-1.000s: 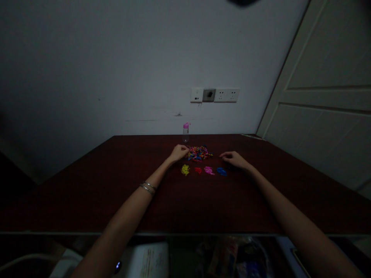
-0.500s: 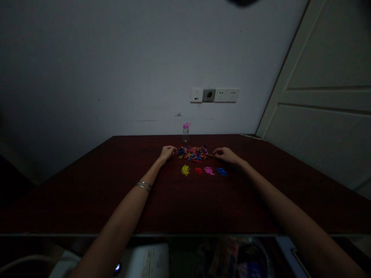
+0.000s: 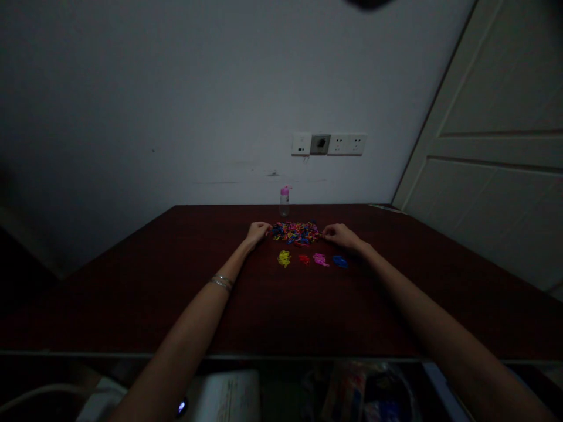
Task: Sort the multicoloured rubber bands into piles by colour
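Note:
A mixed heap of small, thin, colourful pieces (image 3: 295, 232), perhaps rubber bands, lies on the dark red table. My left hand (image 3: 258, 232) rests at the heap's left edge, fingers drawn together; anything between them is too small to make out. At the right edge, my right hand (image 3: 341, 235) has its thumb and fingers pinched close against the pieces, and what they grip cannot be seen clearly. Nearer to me, single-colour piles sit in a row: yellow (image 3: 284, 258), red (image 3: 304, 259), pink (image 3: 321, 259) and blue (image 3: 340, 261).
Behind the heap stands a clear bottle with a pink cap (image 3: 285, 202). Wall sockets (image 3: 346, 145) are on the wall beyond the table (image 3: 145, 275). A white panelled door (image 3: 497, 205) is at the right. Below the table's front edge, several items show in an open space.
The camera view has shifted slightly, so the table items appear a little farther right. My right hand is slightly closer to the heap; my left hand stays at its left edge.

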A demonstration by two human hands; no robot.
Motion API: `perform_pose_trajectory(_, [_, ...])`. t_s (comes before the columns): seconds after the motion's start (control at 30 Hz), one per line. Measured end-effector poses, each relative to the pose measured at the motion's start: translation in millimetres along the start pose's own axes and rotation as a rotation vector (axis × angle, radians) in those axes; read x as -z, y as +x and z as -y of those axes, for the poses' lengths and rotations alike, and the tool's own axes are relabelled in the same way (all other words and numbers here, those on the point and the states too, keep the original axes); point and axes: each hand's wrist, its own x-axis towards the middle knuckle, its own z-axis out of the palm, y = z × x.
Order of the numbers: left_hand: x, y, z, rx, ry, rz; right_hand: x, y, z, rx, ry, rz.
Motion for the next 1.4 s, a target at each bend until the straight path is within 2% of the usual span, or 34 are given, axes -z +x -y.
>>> perform_pose_trajectory(0.23, [-0.4, -2, -2, -0.002, 0.034, -0.001, 10, -5, 8, 0.069, 0.099, -0.039])
perform_pose_trajectory(0.43, [-0.6, -1, -1, -0.004, 0.011, 0.004, 18, -5, 23, 0.121, 0.083, 0.001])
perform_pose_trajectory(0.67, [-0.2, -3, -2, -0.003, 0.011, 0.006, 10, -8, 27, 0.034, -0.03, 0.043])
perform_pose_trajectory(0.83, [-0.6, -3, -2, -0.014, 0.016, 0.009, 4, -6, 22, 0.026, -0.047, 0.072])
perform_pose_trajectory(1.2, [-1.7, 3, 5, -0.045, 0.003, 0.012, 19, -11, 24, -0.011, -0.012, 0.041])
perform_pose_trajectory(1.4, [-1.7, 2, 5, -0.063, -0.011, 0.007, 15, -12, 20, -0.011, 0.0, -0.002])
